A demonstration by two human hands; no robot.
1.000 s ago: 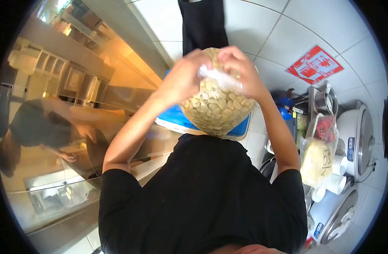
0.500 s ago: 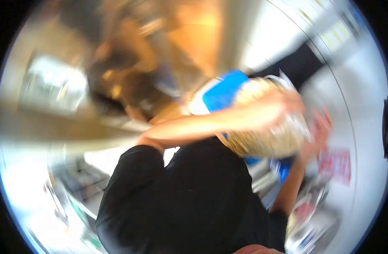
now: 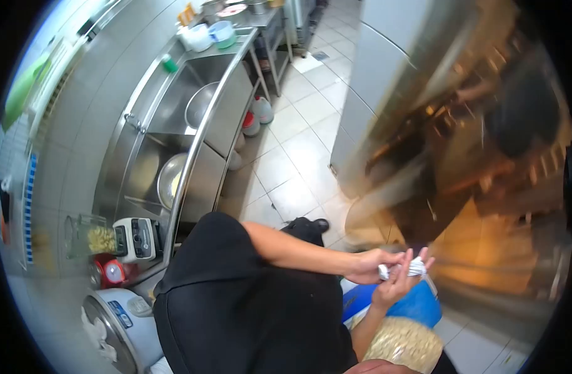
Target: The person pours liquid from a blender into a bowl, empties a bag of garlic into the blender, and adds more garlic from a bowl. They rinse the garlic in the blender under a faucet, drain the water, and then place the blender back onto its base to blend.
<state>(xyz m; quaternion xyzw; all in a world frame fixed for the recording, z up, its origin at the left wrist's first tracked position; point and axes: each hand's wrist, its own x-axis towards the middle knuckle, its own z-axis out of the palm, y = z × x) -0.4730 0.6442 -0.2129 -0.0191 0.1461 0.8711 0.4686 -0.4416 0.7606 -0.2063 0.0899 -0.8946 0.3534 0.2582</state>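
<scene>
In front of my black shirt, my left hand [image 3: 368,265] pinches one end of a small crumpled white bundle with dark stripes [image 3: 416,267]. My right hand [image 3: 395,288] has the same bundle across its palm side, fingers curled around it and the tips pointing up. Whether it is cloth or plastic I cannot tell. Just below the hands sits a clear bag of pale tan pieces [image 3: 405,344], partly hidden by my right forearm. Beside that bag is a bright blue container [image 3: 417,307], its near side covered by my right hand and wrist.
A steel double sink [image 3: 150,142] with metal bowls runs along the left wall. A blender base [image 3: 136,239] and a large lidded pot [image 3: 133,327] stand nearer. Tiled floor [image 3: 292,146] stretches ahead. At right, a person [image 3: 526,112] shows blurred behind a translucent curtain [image 3: 395,149].
My view has swung left, from the blurred wall to the sink and floor. Both hands have left the bag of tan pieces and now hold the striped bundle together.
</scene>
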